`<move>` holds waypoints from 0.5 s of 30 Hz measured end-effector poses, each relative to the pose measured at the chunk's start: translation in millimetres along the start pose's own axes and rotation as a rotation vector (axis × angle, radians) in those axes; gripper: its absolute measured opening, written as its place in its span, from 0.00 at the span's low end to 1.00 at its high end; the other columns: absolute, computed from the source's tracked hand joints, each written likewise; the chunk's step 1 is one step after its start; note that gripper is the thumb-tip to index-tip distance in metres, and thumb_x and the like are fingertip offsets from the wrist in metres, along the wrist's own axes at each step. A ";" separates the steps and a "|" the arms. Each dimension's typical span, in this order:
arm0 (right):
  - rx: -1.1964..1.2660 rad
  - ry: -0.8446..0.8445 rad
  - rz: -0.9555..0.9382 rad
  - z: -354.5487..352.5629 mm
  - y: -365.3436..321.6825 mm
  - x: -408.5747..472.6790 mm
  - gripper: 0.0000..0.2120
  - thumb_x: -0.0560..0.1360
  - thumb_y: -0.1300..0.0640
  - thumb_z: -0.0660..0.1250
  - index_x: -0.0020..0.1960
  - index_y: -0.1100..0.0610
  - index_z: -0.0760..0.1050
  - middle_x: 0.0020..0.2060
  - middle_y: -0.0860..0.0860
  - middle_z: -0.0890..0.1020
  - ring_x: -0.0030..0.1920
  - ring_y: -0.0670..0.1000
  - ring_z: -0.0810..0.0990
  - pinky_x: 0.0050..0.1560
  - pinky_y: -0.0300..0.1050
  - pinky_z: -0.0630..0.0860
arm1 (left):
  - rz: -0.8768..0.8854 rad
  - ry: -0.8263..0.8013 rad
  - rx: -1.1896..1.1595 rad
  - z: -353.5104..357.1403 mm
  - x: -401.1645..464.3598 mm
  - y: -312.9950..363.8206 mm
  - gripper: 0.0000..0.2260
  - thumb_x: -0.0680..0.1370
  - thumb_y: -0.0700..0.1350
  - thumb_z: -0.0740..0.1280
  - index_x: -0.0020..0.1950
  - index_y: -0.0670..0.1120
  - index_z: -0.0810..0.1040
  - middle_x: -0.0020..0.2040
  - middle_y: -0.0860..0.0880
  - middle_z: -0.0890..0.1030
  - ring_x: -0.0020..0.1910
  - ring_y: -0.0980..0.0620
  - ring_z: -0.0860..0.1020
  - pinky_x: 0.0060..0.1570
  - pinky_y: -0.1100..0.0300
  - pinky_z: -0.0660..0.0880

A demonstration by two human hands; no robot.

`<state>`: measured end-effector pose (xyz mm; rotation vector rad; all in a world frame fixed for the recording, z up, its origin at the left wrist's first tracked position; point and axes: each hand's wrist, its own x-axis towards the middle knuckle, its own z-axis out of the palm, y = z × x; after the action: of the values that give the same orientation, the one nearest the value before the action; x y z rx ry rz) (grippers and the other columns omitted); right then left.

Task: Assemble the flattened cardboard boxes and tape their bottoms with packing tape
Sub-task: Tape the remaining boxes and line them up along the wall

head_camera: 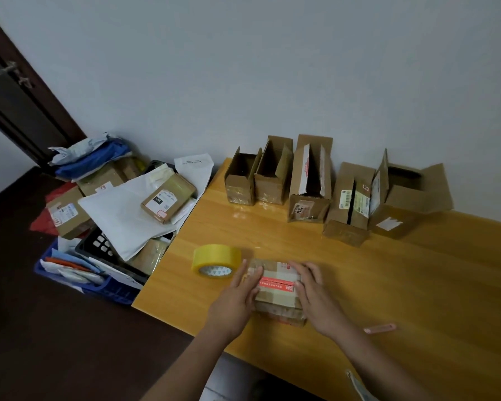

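A small cardboard box (pixel 276 287) with a red printed tape strip across its top lies on the wooden table (pixel 388 285) near the front edge. My left hand (pixel 237 299) presses flat against its left side, fingers straight. My right hand (pixel 313 296) lies on its right side and top, fingers straight. A yellow roll of packing tape (pixel 216 260) stands just left of the box, touching neither hand.
Several assembled open boxes (pixel 310 183) line the wall at the back of the table. A pink utility knife (pixel 379 328) lies right of my right arm. Left of the table, a blue crate (pixel 99 287) holds parcels and mailers.
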<state>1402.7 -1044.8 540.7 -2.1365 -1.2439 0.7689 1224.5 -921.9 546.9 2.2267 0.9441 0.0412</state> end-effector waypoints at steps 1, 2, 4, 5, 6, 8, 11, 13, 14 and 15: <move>0.005 0.030 0.019 2.8 -2.9 -0.1 0.21 0.83 0.46 0.48 0.75 0.40 0.55 0.66 0.42 0.56 0.57 0.45 0.70 0.48 0.44 0.80 | -0.062 0.011 0.070 -2.6 1.8 3.0 0.19 0.84 0.53 0.51 0.75 0.66 0.58 0.77 0.48 0.54 0.64 0.45 0.73 0.53 0.56 0.75; 0.009 0.058 0.031 5.3 -5.5 -0.1 0.20 0.83 0.46 0.49 0.75 0.41 0.56 0.64 0.45 0.58 0.55 0.45 0.71 0.46 0.44 0.80 | -0.102 0.042 0.070 -4.6 4.4 7.1 0.19 0.84 0.54 0.51 0.74 0.67 0.59 0.71 0.45 0.62 0.54 0.44 0.77 0.49 0.53 0.77; 0.040 0.097 0.084 6.8 -10.6 0.0 0.18 0.83 0.48 0.54 0.72 0.43 0.60 0.60 0.47 0.61 0.52 0.45 0.73 0.42 0.42 0.81 | -0.095 0.135 -0.089 -4.2 11.5 13.3 0.18 0.84 0.51 0.54 0.75 0.61 0.63 0.56 0.49 0.72 0.43 0.47 0.78 0.41 0.51 0.80; 0.068 0.095 0.136 5.2 -11.9 1.4 0.17 0.82 0.50 0.57 0.70 0.44 0.63 0.59 0.47 0.62 0.51 0.45 0.74 0.40 0.40 0.80 | -0.109 0.172 -0.200 -3.5 16.2 14.6 0.18 0.84 0.48 0.57 0.74 0.56 0.65 0.53 0.50 0.75 0.44 0.47 0.79 0.40 0.52 0.80; 0.101 0.071 0.201 1.1 -13.1 2.9 0.16 0.81 0.52 0.61 0.67 0.44 0.65 0.59 0.48 0.64 0.50 0.46 0.75 0.37 0.38 0.79 | -0.132 0.211 -0.276 -3.8 21.6 17.3 0.18 0.83 0.45 0.59 0.74 0.52 0.67 0.54 0.50 0.78 0.48 0.47 0.80 0.44 0.53 0.81; 0.180 0.011 0.294 -8.3 -10.5 6.0 0.19 0.77 0.53 0.68 0.62 0.41 0.65 0.59 0.49 0.71 0.48 0.49 0.79 0.37 0.41 0.79 | -0.146 0.246 -0.371 -3.5 29.3 27.2 0.19 0.81 0.42 0.64 0.73 0.47 0.69 0.62 0.49 0.77 0.60 0.49 0.77 0.51 0.65 0.77; 0.327 0.027 0.285 -14.0 1.6 2.3 0.31 0.73 0.51 0.72 0.66 0.33 0.58 0.56 0.49 0.79 0.48 0.52 0.83 0.44 0.52 0.82 | -0.101 0.092 -0.607 6.0 34.3 44.8 0.27 0.77 0.40 0.70 0.74 0.47 0.66 0.67 0.52 0.72 0.65 0.55 0.72 0.51 0.73 0.74; 0.379 0.049 0.237 -11.6 6.8 -3.8 0.38 0.72 0.47 0.72 0.70 0.27 0.51 0.59 0.49 0.78 0.53 0.53 0.81 0.49 0.55 0.82 | -0.053 0.017 -0.633 18.2 35.3 49.9 0.33 0.74 0.40 0.73 0.76 0.48 0.62 0.68 0.53 0.70 0.66 0.55 0.71 0.59 0.66 0.74; 0.389 0.052 0.220 -9.1 8.5 -6.2 0.39 0.71 0.44 0.71 0.70 0.24 0.50 0.62 0.49 0.76 0.56 0.54 0.80 0.51 0.56 0.81 | -0.035 0.014 -0.624 24.1 36.0 49.2 0.35 0.74 0.40 0.74 0.76 0.48 0.62 0.69 0.53 0.70 0.67 0.54 0.71 0.62 0.61 0.74; 0.395 0.054 0.212 -7.0 9.5 -7.5 0.37 0.72 0.43 0.70 0.69 0.21 0.51 0.64 0.49 0.74 0.59 0.53 0.78 0.53 0.57 0.80 | -0.033 0.024 -0.609 27.3 36.7 47.3 0.35 0.73 0.42 0.74 0.77 0.49 0.62 0.69 0.53 0.70 0.67 0.54 0.71 0.64 0.56 0.73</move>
<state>1410.1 -1056.7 540.4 -1.9612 -0.7671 0.9512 1288.4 -937.6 547.3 1.6498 0.8415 0.3004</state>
